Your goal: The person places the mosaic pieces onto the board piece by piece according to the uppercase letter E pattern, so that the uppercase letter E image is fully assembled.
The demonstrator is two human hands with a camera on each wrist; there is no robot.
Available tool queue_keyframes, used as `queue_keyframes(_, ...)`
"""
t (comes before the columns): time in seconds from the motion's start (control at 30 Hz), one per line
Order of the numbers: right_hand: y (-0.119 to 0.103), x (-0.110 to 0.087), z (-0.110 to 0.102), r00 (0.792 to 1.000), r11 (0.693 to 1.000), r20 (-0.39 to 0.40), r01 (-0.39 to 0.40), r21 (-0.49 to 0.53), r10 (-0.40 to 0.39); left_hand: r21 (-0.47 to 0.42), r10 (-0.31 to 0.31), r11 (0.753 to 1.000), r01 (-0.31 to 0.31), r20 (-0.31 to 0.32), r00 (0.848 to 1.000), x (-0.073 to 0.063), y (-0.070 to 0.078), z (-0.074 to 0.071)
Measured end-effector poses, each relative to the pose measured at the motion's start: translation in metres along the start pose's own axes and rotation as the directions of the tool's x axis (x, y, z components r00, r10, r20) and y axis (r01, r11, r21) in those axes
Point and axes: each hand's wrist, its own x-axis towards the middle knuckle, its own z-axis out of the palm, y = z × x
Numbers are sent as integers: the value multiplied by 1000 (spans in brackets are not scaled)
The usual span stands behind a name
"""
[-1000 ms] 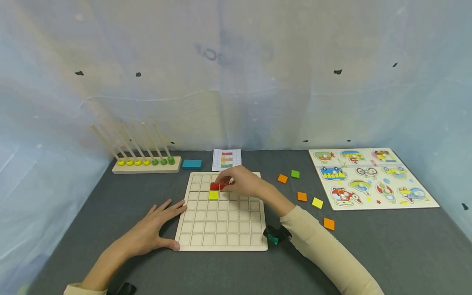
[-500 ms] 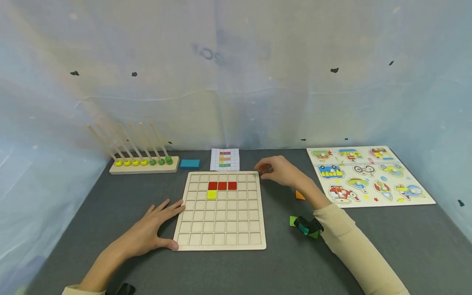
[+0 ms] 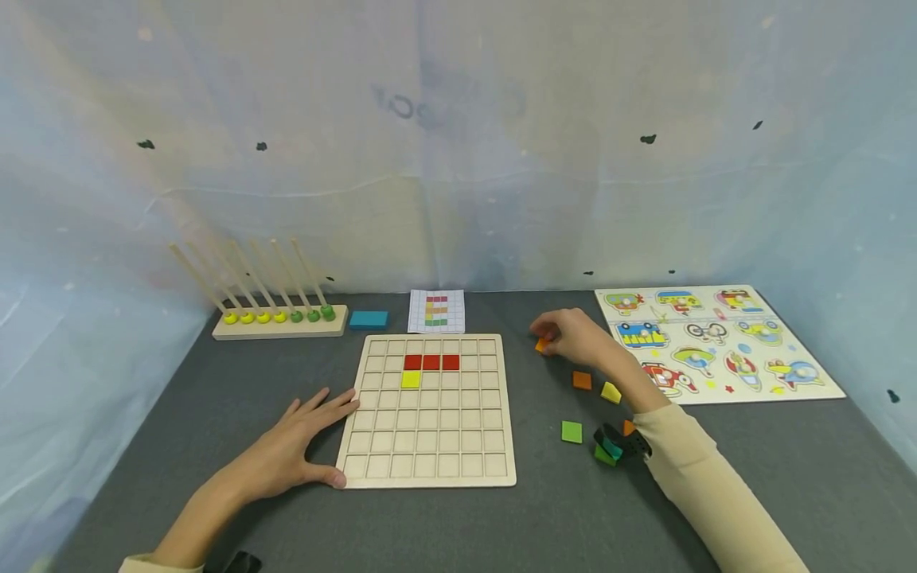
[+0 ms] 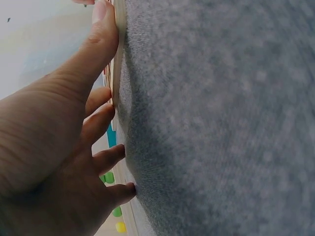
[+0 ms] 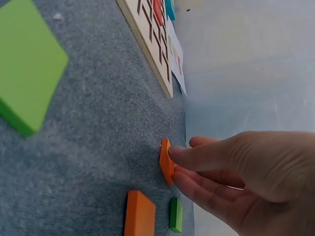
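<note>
A wooden grid board [image 3: 427, 463] lies mid-table, with three red tiles [image 3: 431, 363] in a row on it and a yellow tile [image 3: 411, 380] under the leftmost. My left hand [image 3: 297, 446] rests at the board's left edge, fingers spread, thumb by the near corner; the left wrist view shows the thumb [image 4: 101, 39] against the board's side. To the board's right, my right hand [image 3: 573, 334] pinches an orange tile [image 5: 167, 162] between thumb and fingers, at or close to the cloth. Nearby lie an orange tile [image 3: 583, 380], a yellow tile [image 3: 611, 392] and a green tile [image 3: 571, 432].
Another orange tile [image 3: 629, 427] and a green tile [image 3: 605, 455] are partly hidden by the right wrist strap. A patterned card [image 3: 436, 311], a blue block [image 3: 368, 320] and a peg counter with beads [image 3: 279, 325] stand at the back. A picture puzzle [image 3: 716, 342] lies at right.
My right hand has let go of a red tile on the board and moved right to an orange tile, which it now pinches. The left hand has stayed at the board's edge.
</note>
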Motion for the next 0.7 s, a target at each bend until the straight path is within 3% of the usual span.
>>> queue_keyframes(0.7,-9,-6,5,999,999,25,37,-31,-37,-10,-10,1000,11,14,1000,2,1,0)
